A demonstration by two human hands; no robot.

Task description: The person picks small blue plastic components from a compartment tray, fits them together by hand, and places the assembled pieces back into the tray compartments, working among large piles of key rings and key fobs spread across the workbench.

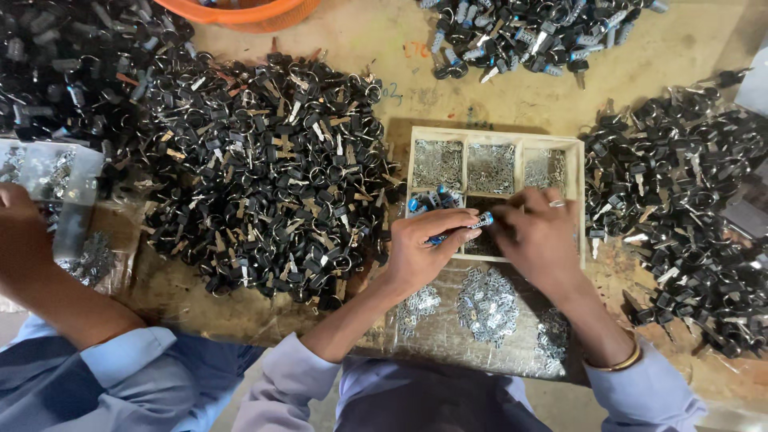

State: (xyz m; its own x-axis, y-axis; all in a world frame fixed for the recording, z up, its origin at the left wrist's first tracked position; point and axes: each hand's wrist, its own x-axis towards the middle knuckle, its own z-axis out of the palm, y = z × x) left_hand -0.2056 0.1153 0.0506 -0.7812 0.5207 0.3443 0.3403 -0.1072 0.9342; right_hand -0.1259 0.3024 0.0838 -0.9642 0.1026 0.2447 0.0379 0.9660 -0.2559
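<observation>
Sleeves of pale grey-blue cloth frame the near edge, with a gold bangle point(616, 364) on the right wrist.

Item 1: loose heap of small flat silver metal stampings point(486, 306), spread on a clear plastic sheet just below the hands, near enough for easy picking.

Item 2: left hand point(420, 250), fingers pinched together on a small blue-and-black cylindrical lock part point(478, 222), held level over the tray so the other hand can work at its tip.

Item 3: right hand point(542, 237), a silver ring on 1 finger, fingertips drawn together at the end of the same part; whether they grip a separate piece I cannot tell.

Item 4: shallow pale wooden tray with dividers point(578, 170), lying directly under both hands. 3 far compartments hold fine silver metal bits, sorted apart; a near compartment holds blue-tipped cylinders point(430, 200).

Item 5: large mound of black plastic-headed keys on steel split rings point(264, 168), left of the tray, glossy and tangled.

Item 6: similar black key mound point(688, 200), right of the tray.

Item 7: co-worker's hand point(24, 240) at far left, beside clear plastic bags of silver parts point(52, 172).

Item 8: pile of mixed black, blue and silver lock cylinders point(528, 36), far side of the worn brown tabletop point(384, 48).

Item 9: orange plastic basket point(240, 12), rim only, at the far edge.
</observation>
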